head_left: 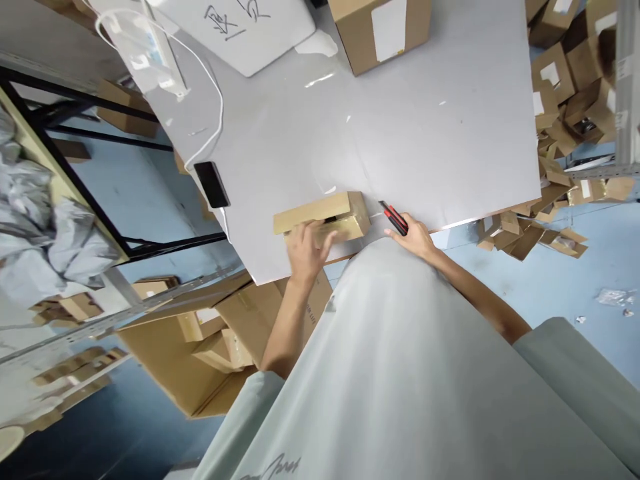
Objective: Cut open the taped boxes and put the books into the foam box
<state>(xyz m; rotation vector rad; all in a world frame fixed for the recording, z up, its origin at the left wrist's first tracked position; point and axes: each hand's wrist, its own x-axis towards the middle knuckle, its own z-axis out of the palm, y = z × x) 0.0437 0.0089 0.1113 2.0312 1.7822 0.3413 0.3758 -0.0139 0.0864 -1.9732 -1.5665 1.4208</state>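
Observation:
A small, narrow cardboard box (320, 212) lies near the front edge of the table, with a gap along its top showing something dark inside. My left hand (306, 250) is at the near side of this box, its fingers bent over the edge by the gap and its thumb slightly blurred against the front face. To the right of the box, my right hand (414, 235) is closed around a red and black utility knife (395, 219). The knife's tip points up and left, apart from the box.
A larger box with a white label (383, 33) stands at the back of the grey table (440, 133). A black phone (211, 185) on a white cable lies at the left. Below the front edge is an open carton (165, 360) with boxes inside. Many boxes (555, 73) are piled at right.

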